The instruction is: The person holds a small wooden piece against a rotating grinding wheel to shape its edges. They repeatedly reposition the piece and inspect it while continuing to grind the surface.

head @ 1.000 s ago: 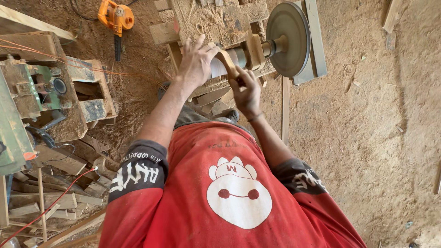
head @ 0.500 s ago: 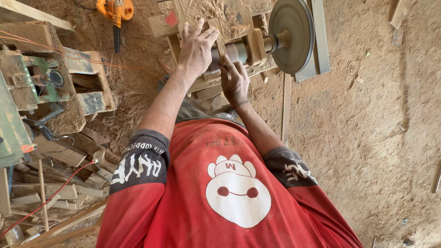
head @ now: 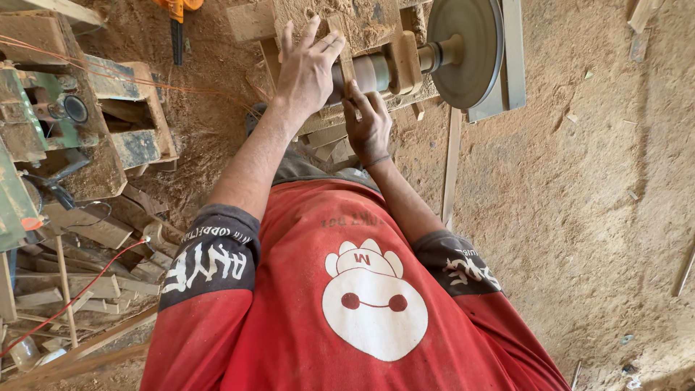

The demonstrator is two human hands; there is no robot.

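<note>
The left hand lies flat against the machine, fingers spread and extended, with the palm over the left end of the grey shaft. It grips nothing; the hand presses on the surface of the shaft and the wooden frame behind it.

The right hand sits just below the shaft, beside the left hand. Its fingers are drawn together and pinch a narrow wooden strip that stands upright against the shaft, between the two hands. The lower end of the strip is hidden by the right hand.

The shaft runs horizontally through a wooden bearing block and ends in a large grey disc at its right. A flat grey plate stands just behind the disc.

Both forearms extend from a red shirt with dark sleeves and a white round figure printed on the chest.

To the left, a dust-covered green machine stands among wood offcuts. An orange power tool lies on the sawdust floor at the top, well apart from the hands. A red cable crosses the offcuts.
</note>
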